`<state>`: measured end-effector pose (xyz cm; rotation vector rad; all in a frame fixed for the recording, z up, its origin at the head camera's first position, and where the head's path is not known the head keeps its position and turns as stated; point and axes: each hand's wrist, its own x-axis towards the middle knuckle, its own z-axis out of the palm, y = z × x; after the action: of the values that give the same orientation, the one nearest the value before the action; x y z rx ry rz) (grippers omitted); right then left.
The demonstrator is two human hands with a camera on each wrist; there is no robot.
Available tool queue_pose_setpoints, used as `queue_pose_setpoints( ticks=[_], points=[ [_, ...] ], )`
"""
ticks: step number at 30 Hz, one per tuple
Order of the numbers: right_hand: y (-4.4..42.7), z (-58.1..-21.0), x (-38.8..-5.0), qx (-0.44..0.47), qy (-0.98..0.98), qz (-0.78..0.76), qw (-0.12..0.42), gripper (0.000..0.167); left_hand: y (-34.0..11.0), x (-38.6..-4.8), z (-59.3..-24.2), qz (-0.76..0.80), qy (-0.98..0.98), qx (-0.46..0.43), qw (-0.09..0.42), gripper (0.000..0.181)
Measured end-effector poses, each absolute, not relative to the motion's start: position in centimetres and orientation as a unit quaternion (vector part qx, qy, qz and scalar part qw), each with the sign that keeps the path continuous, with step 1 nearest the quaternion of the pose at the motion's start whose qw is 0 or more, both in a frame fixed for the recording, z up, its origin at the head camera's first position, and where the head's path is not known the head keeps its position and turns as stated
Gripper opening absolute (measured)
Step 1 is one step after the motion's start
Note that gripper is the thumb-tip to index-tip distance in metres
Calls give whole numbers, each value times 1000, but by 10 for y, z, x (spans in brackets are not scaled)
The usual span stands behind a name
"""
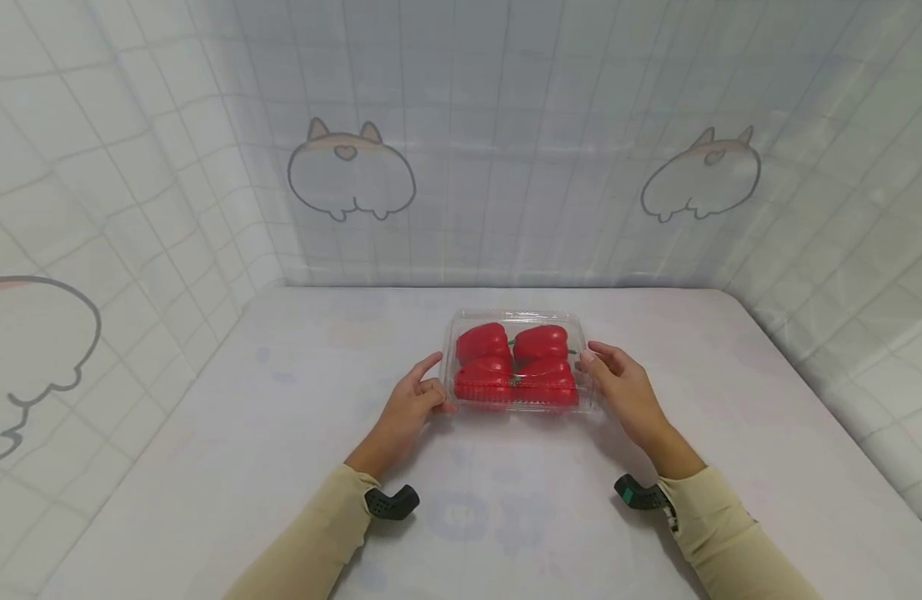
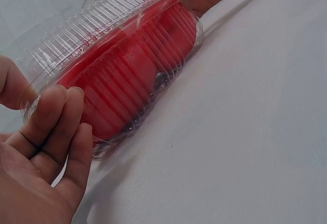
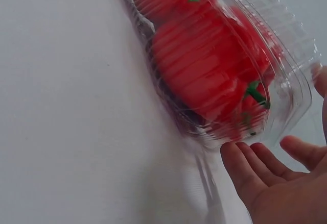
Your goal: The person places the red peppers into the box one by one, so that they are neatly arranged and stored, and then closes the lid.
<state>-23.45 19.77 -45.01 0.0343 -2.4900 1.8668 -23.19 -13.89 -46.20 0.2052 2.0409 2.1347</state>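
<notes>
A clear plastic clamshell box (image 1: 517,408) stands on the table with several red bell peppers (image 1: 541,343) inside, their green stems partly showing. At its left end is my left hand (image 1: 411,404); in the left wrist view its fingertips (image 2: 76,94) touch the box near a corner, loosely bent. My right hand (image 1: 628,392) is at the opposite end, thumb by the lid's rim. Seen from the right wrist, the fingers of that hand (image 3: 278,183) are extended close under the box's corner. Whether all of them touch it I cannot tell.
The white table (image 1: 281,467) has a pale printed cover. Behind it and at both sides rise white walls (image 1: 506,167) with a grid pattern and cartoon drawings. A dark band-mounted device (image 1: 392,502) sits on the left wrist, another (image 1: 641,492) on the right.
</notes>
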Motion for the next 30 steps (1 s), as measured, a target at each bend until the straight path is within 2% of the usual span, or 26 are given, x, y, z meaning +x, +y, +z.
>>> queue_pose_setpoints(
  ticks=[18,25,30],
  points=[
    [199,-450,-233,-7,-827,561,25,68,-136,-234,-468,724,683,43,84,62],
    [206,-447,-228,1,-812,583,-7,54,-138,-232,-470,720,687,53,83,59],
    [209,-445,-222,10,-804,593,-31,53,-138,-231,-469,714,693,52,85,57]
  ],
)
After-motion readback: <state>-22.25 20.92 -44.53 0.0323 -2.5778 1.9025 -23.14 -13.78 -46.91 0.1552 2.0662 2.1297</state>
